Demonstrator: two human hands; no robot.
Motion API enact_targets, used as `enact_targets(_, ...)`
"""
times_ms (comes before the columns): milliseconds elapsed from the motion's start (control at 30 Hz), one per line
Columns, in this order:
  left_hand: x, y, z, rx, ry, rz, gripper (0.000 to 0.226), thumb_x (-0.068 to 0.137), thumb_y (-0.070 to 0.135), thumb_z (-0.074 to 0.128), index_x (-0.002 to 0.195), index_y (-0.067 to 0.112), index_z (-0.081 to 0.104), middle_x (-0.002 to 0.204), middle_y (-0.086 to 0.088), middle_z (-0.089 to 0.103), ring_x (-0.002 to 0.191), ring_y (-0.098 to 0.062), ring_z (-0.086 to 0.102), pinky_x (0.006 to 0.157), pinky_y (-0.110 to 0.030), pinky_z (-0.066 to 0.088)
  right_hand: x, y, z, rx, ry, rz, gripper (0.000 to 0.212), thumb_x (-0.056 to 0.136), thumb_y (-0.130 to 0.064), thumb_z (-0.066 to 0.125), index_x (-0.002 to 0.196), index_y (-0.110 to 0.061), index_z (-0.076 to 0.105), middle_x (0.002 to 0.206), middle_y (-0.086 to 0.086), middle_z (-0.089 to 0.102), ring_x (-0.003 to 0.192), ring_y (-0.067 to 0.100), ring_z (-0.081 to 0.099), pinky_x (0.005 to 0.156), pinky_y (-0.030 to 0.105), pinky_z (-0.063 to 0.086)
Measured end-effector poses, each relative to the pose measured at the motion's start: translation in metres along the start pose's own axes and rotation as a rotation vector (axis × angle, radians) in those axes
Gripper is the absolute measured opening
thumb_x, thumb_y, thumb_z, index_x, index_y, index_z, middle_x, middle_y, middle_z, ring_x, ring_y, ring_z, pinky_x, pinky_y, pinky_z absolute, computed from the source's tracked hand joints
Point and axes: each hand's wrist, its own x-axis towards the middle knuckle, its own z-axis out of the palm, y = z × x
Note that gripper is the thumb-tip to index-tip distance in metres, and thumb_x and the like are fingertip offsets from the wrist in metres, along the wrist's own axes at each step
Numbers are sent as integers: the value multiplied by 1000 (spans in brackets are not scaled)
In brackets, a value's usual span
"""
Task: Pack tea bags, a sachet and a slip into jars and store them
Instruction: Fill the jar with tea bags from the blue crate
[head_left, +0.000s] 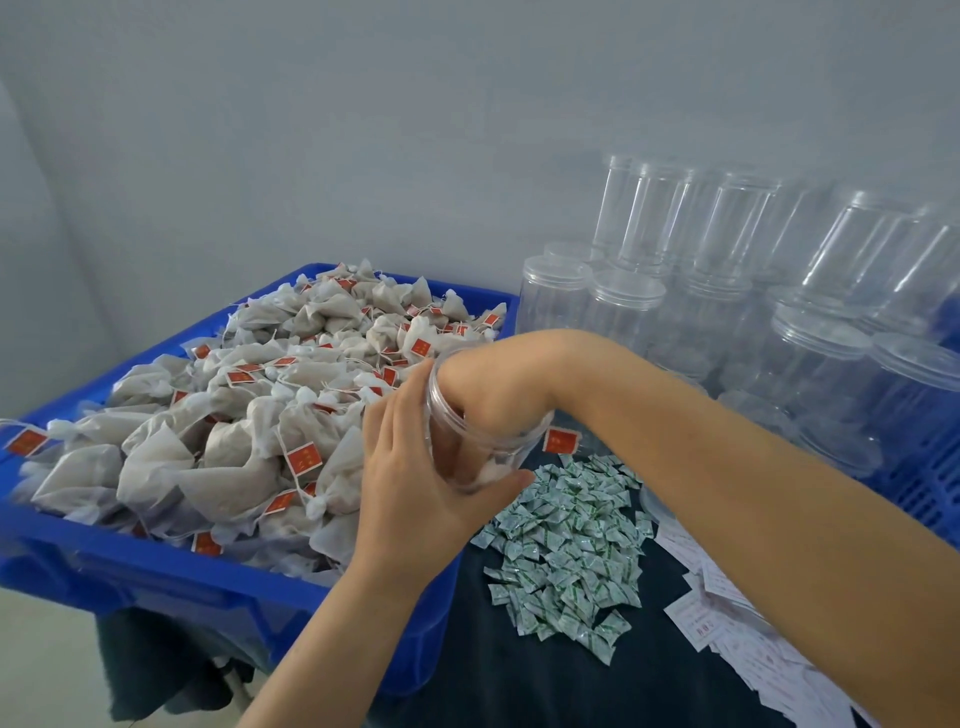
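Holding jar (485, 415) in left grip (415, 483), right hand (483, 395) inside

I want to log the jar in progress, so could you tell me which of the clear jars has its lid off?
The jar the left hand grips beside the blue crate: its mouth is open, with the right hand reaching inside. The stacked jars behind appear lidded.

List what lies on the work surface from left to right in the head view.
Blue crate heaped with tea bags → open jar held by the left hand → pile of sachets → paper slips → blue basket at far right.
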Motion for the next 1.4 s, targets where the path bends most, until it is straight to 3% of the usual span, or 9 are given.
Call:
enact_targets(133, 0, 0, -1, -11, 2, -3, 108, 53, 55, 82, 143, 33, 28, 126, 30, 36, 123, 8, 30, 88, -9, 31, -3, 2, -1, 17, 25, -28, 17, 96, -9, 58, 107, -7, 70, 81, -2, 58, 72, 10, 51, 61, 18, 41)
enact_targets(233, -1, 0, -3, -31, 17, -15, 107, 53, 57, 82, 142, 39, 25, 121, 46, 28, 121, 16, 27, 87, -12, 32, -20, 11, -14, 330, 156, -135, 8, 91, -12, 66, 88, -13, 73, 78, -1, 69, 65, 5, 59, 59, 17, 50)
enact_targets(367, -2, 3, -3, -43, 12, -40, 107, 50, 66, 76, 140, 49, 21, 118, 53, 22, 121, 18, 27, 95, -17, 37, -18, 34, -24, 705, 583, -129, 11, 90, -18, 71, 79, -21, 70, 61, -12, 66, 52, -2, 55, 53, 10, 45)
enact_targets(467, -2, 6, -4, -44, 30, -24, 104, 49, 68, 74, 137, 52, 19, 119, 52, 23, 120, 21, 26, 93, 1, 30, 10, 48, -16, 745, 805, 0, 9, 91, -17, 71, 82, -17, 70, 62, -14, 65, 54, -3, 57, 57, 12, 47)
enact_targets(700, -2, 6, -5, -56, 43, -34, 108, 51, 58, 79, 142, 37, 26, 119, 54, 22, 119, 21, 26, 89, 7, 24, 67, 57, 43, 398, 404, 135, 37, 93, -29, 66, 125, -10, 64, 121, 7, 66, 107, 21, 62, 87, 25, 47)
enact_targets(867, -1, 5, -4, -18, 25, -45, 107, 51, 57, 78, 143, 33, 29, 123, 41, 29, 121, 14, 28, 90, -2, 30, 80, 52, 66, 409, 468, 210, 27, 95, -13, 59, 116, 1, 66, 117, 20, 64, 109, 35, 58, 72, 14, 25)
enact_targets(967, 0, 5, -4, -5, 12, -53, 107, 52, 58, 78, 143, 27, 32, 125, 30, 34, 121, 5, 33, 92, -10, 31, 80, 50, 65, 422, 466, 221, 27, 97, -14, 55, 118, 1, 65, 118, 20, 64, 111, 35, 58, 71, 17, 29)
enact_targets(1200, 0, 6, -5, -14, -8, -71, 106, 53, 57, 77, 144, 24, 34, 128, 12, 42, 122, 3, 33, 94, 2, 26, 76, 39, 63, 488, 527, 232, 33, 102, -2, 43, 131, 12, 50, 137, 30, 50, 127, 41, 49, 102, 40, 41)
enact_targets(1400, 0, 7, -5, -29, -16, -76, 106, 52, 56, 79, 143, 28, 32, 126, 18, 41, 123, 7, 30, 92, 5, 23, 80, 48, 68, 775, 493, 294, 29, 99, -10, 52, 124, 1, 59, 123, 20, 61, 110, 34, 57, 76, 20, 37)
